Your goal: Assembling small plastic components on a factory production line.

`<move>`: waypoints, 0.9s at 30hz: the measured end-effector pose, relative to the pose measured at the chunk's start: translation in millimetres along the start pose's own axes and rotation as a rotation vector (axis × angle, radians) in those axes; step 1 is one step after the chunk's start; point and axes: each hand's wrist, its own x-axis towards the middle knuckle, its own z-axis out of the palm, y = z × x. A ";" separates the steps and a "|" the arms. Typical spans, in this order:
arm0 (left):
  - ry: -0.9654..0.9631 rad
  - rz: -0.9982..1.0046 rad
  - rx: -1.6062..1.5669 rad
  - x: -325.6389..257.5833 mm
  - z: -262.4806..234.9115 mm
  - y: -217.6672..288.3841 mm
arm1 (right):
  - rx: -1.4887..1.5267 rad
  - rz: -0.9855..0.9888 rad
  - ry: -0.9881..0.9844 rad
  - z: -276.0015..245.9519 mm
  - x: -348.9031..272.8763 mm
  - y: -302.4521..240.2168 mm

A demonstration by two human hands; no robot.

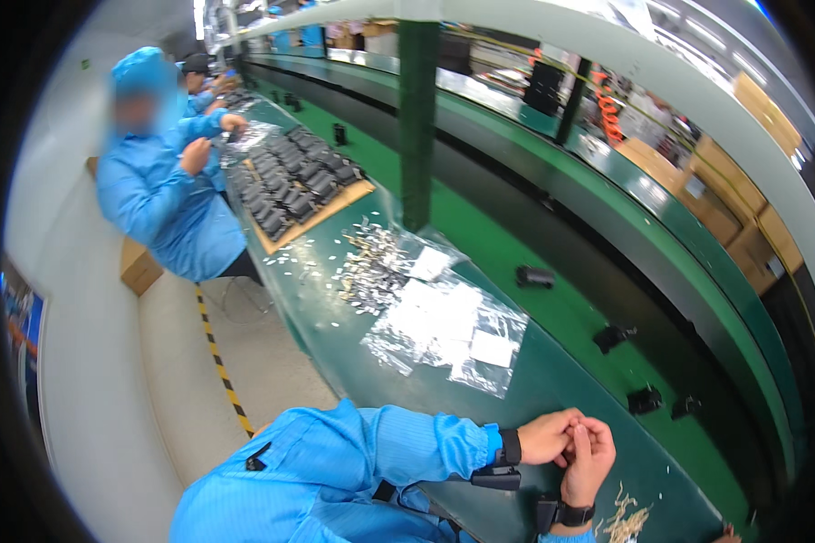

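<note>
A: We're looking at the left hand (547,438) and the right hand (590,457) meeting over the dark green, smooth worktop (557,385), fingers drawn in and touching each other!

B: Is anything pinched in there?

A: We can't tell; the fingers themselves cover that spot.

B: And nearest to them, what have we got?

A: A small heap of thin, tan, thread-like strips (627,524), lying on the worktop just beside the right wrist!

B: Further up, we spot clear, flat plastic bags with white contents (444,319), and touching them, a scattered pile of small white and metallic pieces (371,271).

A: Past those, we have rows of black, chunky moulded parts (299,181) on a tan cardboard sheet (321,215), near a co-worker in blue (163,185), both hands raised!
</note>
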 end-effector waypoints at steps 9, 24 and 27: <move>-0.054 -0.014 0.027 -6.5 -5.0 1.6 | 0.243 0.189 0.017 -15.0 3.0 -2.8; -0.095 0.045 0.174 -4.7 -6.4 2.7 | 0.360 0.220 0.020 -11.2 2.3 -19.6; -0.094 0.056 0.197 -2.1 -8.7 -1.0 | 0.351 0.213 -0.002 -12.0 2.4 -20.4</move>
